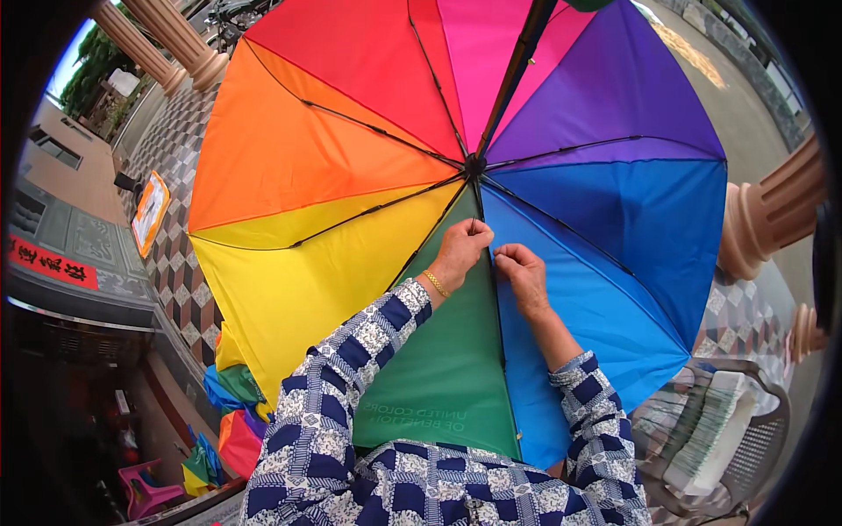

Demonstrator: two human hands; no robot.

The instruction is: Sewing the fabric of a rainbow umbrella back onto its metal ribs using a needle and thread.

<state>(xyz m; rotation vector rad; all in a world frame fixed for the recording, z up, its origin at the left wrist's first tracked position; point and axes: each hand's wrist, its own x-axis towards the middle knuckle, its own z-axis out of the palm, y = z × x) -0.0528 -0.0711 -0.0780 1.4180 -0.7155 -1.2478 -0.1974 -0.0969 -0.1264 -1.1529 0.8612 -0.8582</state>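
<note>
An open rainbow-coloured umbrella [324, 162] fills the middle of the view, its inner side facing me. From the dark hub [474, 165] its black shaft [519, 66] slants up to the top edge, and thin black ribs fan out over the panels. Just below the hub, my left hand [458, 252] pinches the black rib over the green panel [438, 351]. Slightly lower and to the right, my right hand [526, 279] is closed, thumb against forefinger, in front of the blue panel [579, 324]. Whatever is between its fingertips is too small to make out.
At lower right a grey chair [763, 438] bears a stack of pale, thin items [712, 434]. Folded multicoloured umbrellas [237, 386] lie at lower left, near a pink plastic stool [149, 486]. Fluted columns [776, 215] stand on the patterned tile floor [180, 263].
</note>
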